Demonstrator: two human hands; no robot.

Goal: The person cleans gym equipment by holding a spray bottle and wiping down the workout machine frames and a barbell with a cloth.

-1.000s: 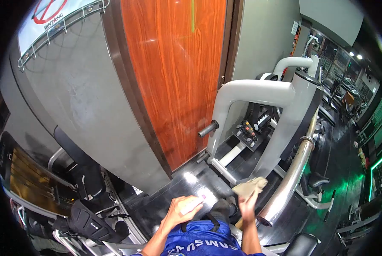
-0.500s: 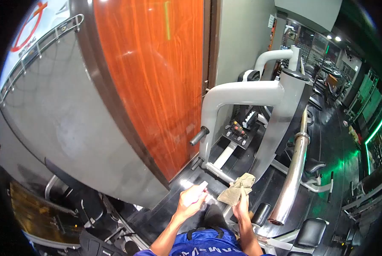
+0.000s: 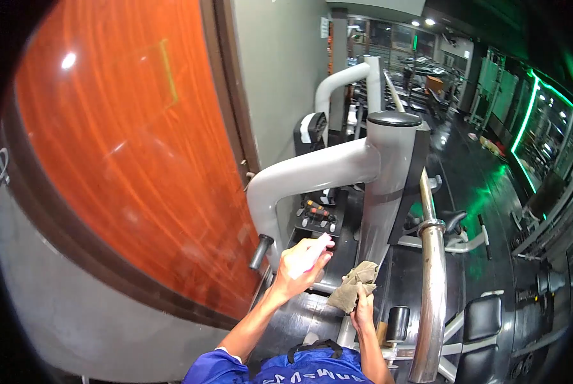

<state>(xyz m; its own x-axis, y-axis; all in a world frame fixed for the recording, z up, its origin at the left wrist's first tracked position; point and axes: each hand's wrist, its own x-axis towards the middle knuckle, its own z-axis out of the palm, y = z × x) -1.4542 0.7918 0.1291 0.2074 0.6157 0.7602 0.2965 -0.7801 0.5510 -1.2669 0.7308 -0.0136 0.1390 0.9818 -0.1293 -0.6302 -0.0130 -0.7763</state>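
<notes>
My left hand (image 3: 299,265) is raised, its fingers wrapped around a spray bottle with a white head (image 3: 325,239); most of the bottle is hidden by the hand and bright glare. Lower and to the right, my right hand (image 3: 363,310) grips a crumpled olive-beige cloth (image 3: 350,291), which stands up above the fingers. Both hands are in front of a grey gym machine frame (image 3: 389,160). Its curved tube (image 3: 312,173) lies beyond my left hand, with a black-ended peg (image 3: 261,251) to that hand's left. The cloth appears close to the upright's lower part, but contact cannot be made out.
A shiny metal bar sleeve (image 3: 432,288) slants down on the right, near black padded seats (image 3: 482,318). A wooden door (image 3: 133,141) and grey wall (image 3: 274,77) stand at left. Tools with orange handles (image 3: 316,208) lie behind the tube. More machines fill the background.
My view has turned right and come nearer the machine. My left hand has risen with the spray bottle toward the curved tube. The cloth stays in my right hand.
</notes>
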